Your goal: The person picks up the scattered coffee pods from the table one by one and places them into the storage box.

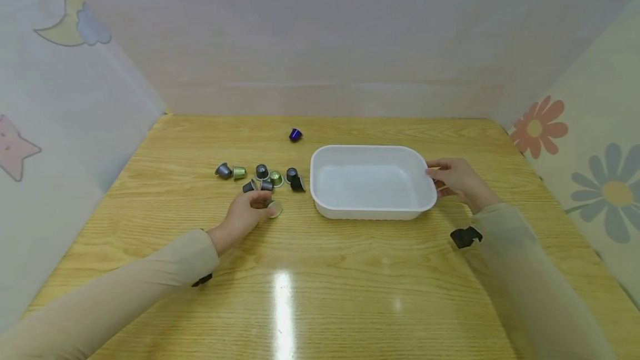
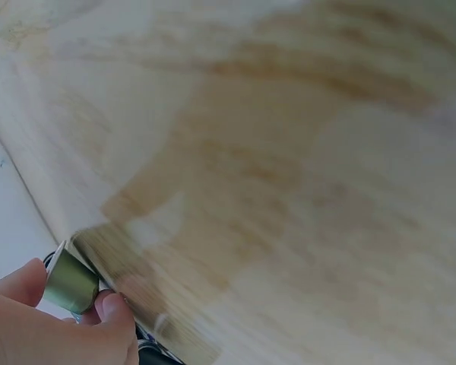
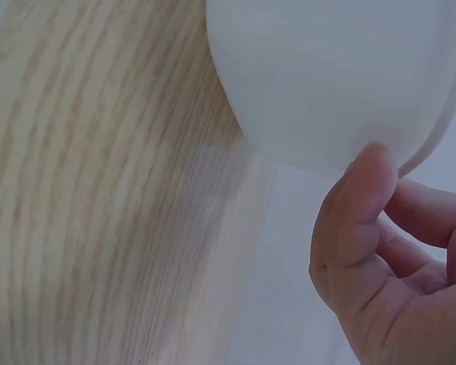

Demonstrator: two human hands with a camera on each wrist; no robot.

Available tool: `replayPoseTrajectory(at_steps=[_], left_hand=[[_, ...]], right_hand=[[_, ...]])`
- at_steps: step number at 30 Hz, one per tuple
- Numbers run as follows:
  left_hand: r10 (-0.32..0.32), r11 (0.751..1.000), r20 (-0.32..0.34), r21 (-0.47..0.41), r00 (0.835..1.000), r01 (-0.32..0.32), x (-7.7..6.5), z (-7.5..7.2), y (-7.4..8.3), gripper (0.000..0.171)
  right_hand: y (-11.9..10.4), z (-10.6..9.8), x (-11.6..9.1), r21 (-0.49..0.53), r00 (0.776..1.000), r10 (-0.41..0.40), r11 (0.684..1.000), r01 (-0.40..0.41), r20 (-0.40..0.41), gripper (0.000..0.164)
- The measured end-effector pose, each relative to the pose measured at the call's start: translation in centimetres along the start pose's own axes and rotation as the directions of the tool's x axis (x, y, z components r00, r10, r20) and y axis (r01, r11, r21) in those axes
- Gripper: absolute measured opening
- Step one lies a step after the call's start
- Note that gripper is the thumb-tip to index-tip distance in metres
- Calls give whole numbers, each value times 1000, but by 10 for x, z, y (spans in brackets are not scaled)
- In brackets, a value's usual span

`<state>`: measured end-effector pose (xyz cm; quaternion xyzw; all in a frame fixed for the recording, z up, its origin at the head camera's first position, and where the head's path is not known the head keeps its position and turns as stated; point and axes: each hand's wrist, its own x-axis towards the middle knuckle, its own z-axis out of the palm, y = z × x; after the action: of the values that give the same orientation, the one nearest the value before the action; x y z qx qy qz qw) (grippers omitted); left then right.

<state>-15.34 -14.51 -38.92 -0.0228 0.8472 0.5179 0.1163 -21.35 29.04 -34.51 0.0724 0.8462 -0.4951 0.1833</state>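
My left hand (image 1: 242,215) pinches a green coffee capsule (image 2: 72,281) between thumb and fingers, its pale lid facing outward in the head view. Right behind that hand lie several other capsules, among them a dark one (image 1: 261,171) and two green ones (image 1: 276,178), (image 1: 239,172). A white plastic tub (image 1: 372,214) stands right of the capsules, and its inside looks bare. At the tub's right end, my right hand (image 1: 457,179) holds the rim, with fingertips (image 3: 374,163) against the outer wall.
A purple capsule (image 1: 295,135) lies apart, farther back on the wooden table (image 1: 345,271). Pale wall panels enclose the back and both sides. A black strap piece (image 1: 465,237) hangs under the right sleeve.
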Motion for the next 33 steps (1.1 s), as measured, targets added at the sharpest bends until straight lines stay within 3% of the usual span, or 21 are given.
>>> replayPoseTrajectory(at_steps=[9, 20, 33], left_hand=[[-25, 999, 9, -21, 1000, 25, -5, -1, 6, 45], [9, 997, 12, -71, 1000, -9, -12, -1, 19, 45], [30, 993, 22, -119, 999, -27, -18, 4, 31, 44]], right_hand=[[0, 1, -1, 24, 1000, 5, 1000, -5, 2, 50], [-1, -6, 3, 98, 996, 48, 994, -55, 71, 55], [3, -8, 2, 171, 997, 44, 984, -55, 69, 58]])
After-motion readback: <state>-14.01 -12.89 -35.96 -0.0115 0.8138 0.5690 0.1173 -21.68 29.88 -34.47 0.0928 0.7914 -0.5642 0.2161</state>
